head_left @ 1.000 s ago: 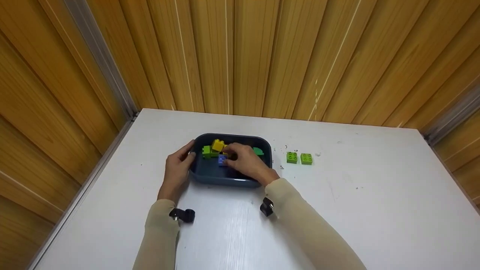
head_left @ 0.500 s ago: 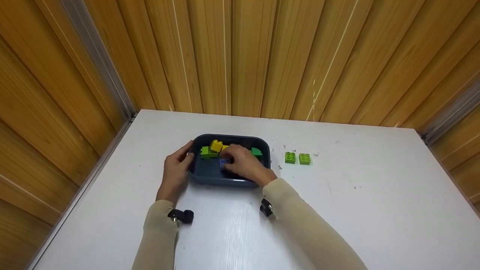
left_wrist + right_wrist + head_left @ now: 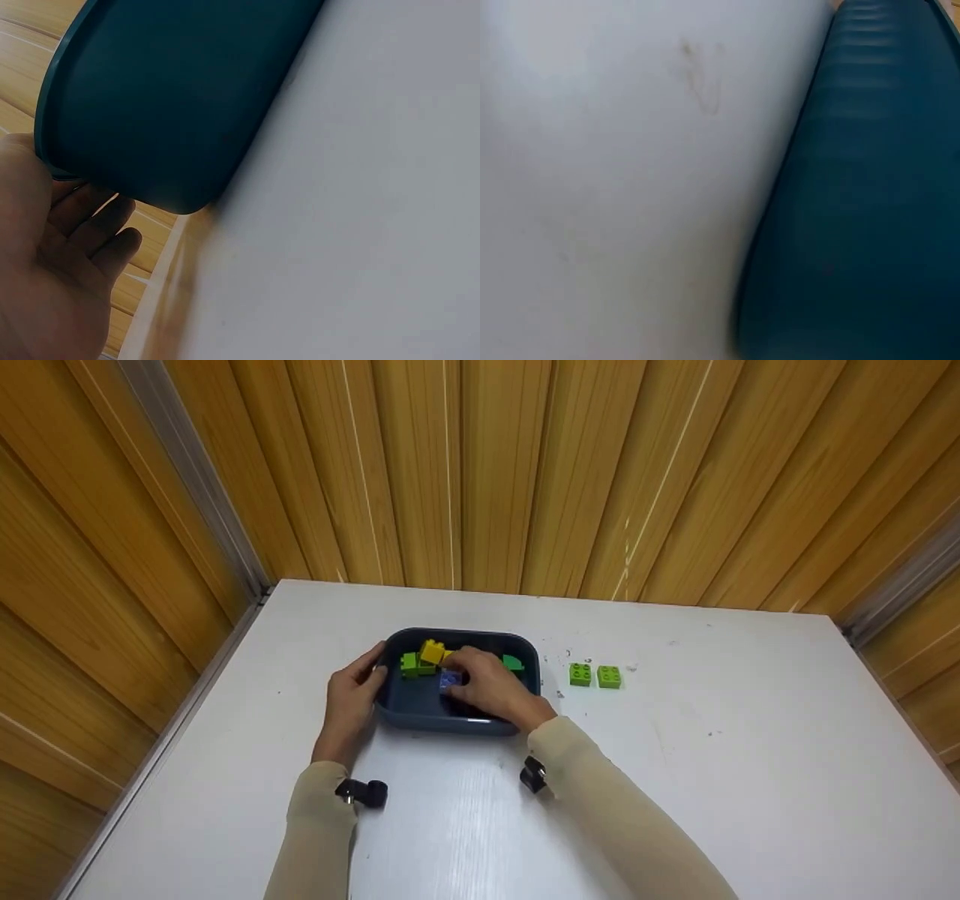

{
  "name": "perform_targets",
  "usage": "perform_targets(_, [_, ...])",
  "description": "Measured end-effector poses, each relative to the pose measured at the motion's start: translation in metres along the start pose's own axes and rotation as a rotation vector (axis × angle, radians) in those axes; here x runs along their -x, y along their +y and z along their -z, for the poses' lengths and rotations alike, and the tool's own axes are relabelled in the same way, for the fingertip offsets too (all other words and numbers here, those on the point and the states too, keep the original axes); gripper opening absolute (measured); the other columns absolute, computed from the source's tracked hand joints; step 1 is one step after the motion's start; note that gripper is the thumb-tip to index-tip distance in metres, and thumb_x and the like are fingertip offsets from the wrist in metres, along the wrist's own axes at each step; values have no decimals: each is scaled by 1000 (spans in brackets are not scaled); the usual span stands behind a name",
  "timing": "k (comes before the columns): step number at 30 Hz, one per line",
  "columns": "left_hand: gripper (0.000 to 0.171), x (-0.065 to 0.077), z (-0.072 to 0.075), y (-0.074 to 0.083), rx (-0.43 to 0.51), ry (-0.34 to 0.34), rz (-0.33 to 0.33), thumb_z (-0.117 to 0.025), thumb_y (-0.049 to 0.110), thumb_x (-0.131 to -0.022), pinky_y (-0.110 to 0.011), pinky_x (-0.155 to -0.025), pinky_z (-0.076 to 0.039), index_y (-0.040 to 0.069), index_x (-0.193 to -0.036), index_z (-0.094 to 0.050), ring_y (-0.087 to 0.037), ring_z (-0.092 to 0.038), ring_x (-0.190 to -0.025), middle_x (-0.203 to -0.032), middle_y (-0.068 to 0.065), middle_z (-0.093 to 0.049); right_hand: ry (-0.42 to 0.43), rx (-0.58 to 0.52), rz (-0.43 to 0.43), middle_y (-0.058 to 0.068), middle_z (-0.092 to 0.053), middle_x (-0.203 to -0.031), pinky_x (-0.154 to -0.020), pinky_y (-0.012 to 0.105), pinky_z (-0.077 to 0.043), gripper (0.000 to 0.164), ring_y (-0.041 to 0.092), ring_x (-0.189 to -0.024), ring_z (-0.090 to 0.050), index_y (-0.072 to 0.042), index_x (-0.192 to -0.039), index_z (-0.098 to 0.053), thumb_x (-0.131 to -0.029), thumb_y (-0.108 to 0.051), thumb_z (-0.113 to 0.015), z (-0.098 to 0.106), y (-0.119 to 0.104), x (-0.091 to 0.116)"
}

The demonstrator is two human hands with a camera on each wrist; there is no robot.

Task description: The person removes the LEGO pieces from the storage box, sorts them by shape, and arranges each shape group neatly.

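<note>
Head view moderately bright, pale glare on the counter (image 3: 465, 810). Wrist views dimmer; right one softly blurred.

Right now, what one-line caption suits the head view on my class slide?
Left hand holds a dark blue tray; right hand grips a blue brick inside; two green bricks sit outside.
</note>
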State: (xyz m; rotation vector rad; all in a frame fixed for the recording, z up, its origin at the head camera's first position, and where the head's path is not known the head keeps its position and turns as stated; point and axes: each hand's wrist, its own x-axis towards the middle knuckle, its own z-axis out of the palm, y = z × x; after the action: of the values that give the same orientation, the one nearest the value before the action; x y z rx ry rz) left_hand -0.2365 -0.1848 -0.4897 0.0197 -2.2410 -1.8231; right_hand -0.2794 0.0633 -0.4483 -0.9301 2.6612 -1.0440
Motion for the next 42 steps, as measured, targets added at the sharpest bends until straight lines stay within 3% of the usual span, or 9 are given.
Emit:
perform_targets(6, [44,-1,-1,1,-24,2,0,-61,9,-108,-39,-121,-40,9,-151,-60,-25,-50,-145,-153,-11,-58,80,-55,8,4,-61,-130,-108,34,-52,43,18,-120,-61,-6,-140,-66,-99,-12,-76,8,-3,5])
perform_targets(15, [44,-3,4,-1,-44,-6,5,-60,9,-108,-40,-121,-39,10,-152,-59,-26,-48,-146,-154,-10,-57,219,-156,39,9,-58,-125,-102,42,-56,45,22,-113,-60,-2,-139,-65,-96,-4,-76,22,-6,23])
perform_targets(24, [45,-1,7,-4,-56,-8,-4,-58,11,-109,-39,-122,-38,8,-154,-56,-26,-47,-148,-155,-10,-56,372,-231,61,7,-62,-124,-107,51,-53,40,24,-120,-63,-5,-136,-67,-97,-2,-76,32,4,49])
perform_targets(33, [45,-3,7,-2,-43,-18,-2,-58,10,-109,-40,-122,-38,9,-154,-56,-26,-47,-148,-156,-10,-55,495,-266,12,8,-66,-128,-104,49,-56,39,26,-117,-66,-2,-134,-68,-97,-5,-78,49,18,74])
perform_targets(42, [45,-1,11,0,-57,-22,-1,-58,12,-109,-38,-123,-37,10,-154,-56,-23,-47,-148,-156,-8,-56,550,-336,-58,10,-65,-132,-105,50,-55,43,27,-119,-65,-1,-137,-65,-97,-4,-78,59,33,96])
